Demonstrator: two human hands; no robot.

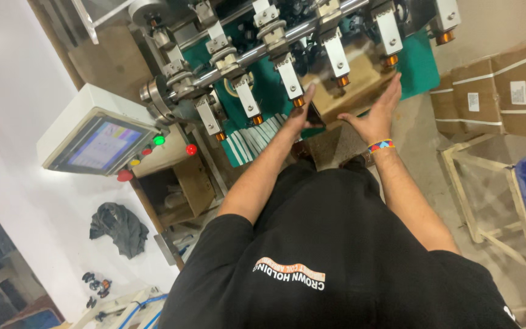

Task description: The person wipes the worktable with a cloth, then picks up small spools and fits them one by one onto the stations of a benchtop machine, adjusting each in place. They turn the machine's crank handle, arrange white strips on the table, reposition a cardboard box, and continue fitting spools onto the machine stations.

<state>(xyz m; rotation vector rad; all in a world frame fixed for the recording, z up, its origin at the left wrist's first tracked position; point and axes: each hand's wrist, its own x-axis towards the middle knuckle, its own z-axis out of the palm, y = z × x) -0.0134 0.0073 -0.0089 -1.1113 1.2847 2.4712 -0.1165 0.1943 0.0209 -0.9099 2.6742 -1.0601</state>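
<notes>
Coil-winding machine, two hands at the spindle row.
Left hand grips a small dark part below the copper-wound spindles; right hand, at three o'clock, open flat over the cardboard tray.

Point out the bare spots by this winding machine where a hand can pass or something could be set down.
Bare: the green mat right of the right hand, and the tan board under that palm. Crowded: the row of spindles above the left hand, and the white strips beside the left wrist.
</notes>
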